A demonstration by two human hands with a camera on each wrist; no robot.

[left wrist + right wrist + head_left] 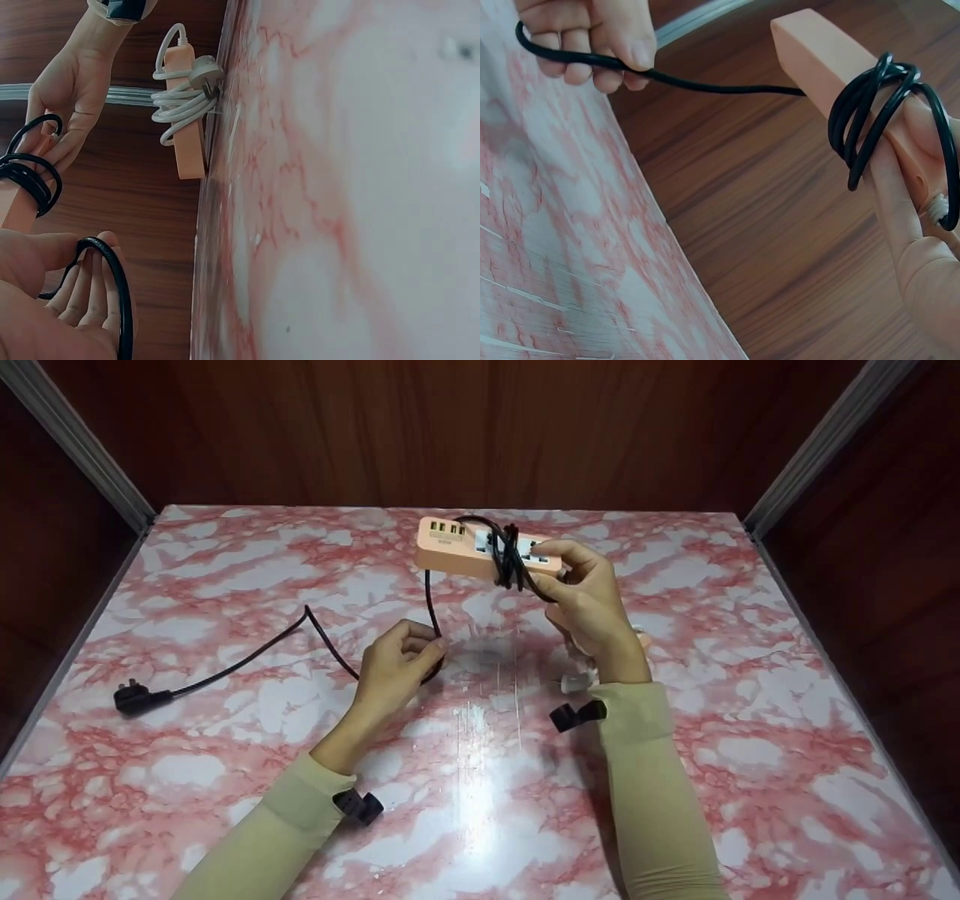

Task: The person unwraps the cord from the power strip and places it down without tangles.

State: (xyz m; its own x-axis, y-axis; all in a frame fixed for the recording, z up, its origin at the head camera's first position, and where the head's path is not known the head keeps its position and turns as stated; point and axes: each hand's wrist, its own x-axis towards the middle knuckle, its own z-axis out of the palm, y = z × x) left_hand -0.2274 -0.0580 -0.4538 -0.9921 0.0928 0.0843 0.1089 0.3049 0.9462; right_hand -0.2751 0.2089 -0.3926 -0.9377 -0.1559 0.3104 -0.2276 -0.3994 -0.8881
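My right hand (596, 604) grips one end of an orange power strip (454, 561), held above the table with its sockets and USB ports facing up. Several turns of black cord (510, 559) wrap around the strip near that hand. Lower and to the left, my left hand (397, 664) pinches the loose length of this cord between thumb and fingers. From there the cord bends across the table to a black plug (135, 697) at the far left. In the right wrist view, the cord stretches between the left hand (592, 37) and the strip (817, 56).
A second orange power strip (191, 150), wrapped in white cord (176, 105), rests on the table; in the head view the right hand mostly covers it. The red and white marbled table (225, 780) has dark wood panels (450, 435) behind and at both sides.
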